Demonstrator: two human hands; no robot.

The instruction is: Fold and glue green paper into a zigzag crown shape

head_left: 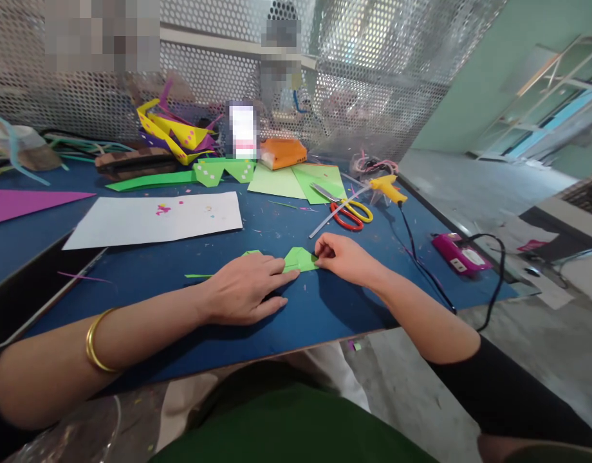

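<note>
green folded paper (300,258) | on blue table (170,270) | between both grips, touching

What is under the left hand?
The folded green paper sticks out from under the left hand, pinched by the right hand. How much lies beneath the palm is hidden.

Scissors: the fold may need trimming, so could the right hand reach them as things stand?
Probably yes. The scissors lie just beyond the right hand, with little but bare blue table between, though that hand now pinches the folded green paper.
</note>
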